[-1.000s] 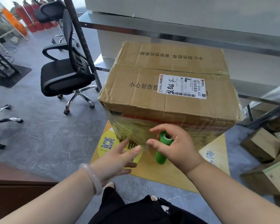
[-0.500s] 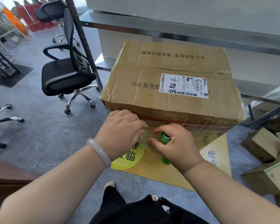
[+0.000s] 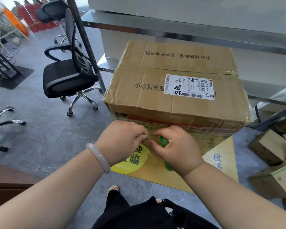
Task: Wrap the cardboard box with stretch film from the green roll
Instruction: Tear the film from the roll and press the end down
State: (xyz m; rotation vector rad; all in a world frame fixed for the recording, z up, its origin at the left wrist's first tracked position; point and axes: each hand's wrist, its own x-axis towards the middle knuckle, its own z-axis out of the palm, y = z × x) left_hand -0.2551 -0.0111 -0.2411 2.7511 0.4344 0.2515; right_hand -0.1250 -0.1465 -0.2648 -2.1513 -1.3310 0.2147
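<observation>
Two hands meet low against the near face of one cardboard box (image 3: 175, 90), sealed, its contents hidden. The right hand (image 3: 177, 149) is clenched around one green roll (image 3: 166, 152), long axis roughly upright, lower end poking out below the palm. The left hand (image 3: 122, 139), just beside it, seems to pinch a strand of stretch film (image 3: 147, 148) running between them. Film already bands the box's side above both hands.
</observation>
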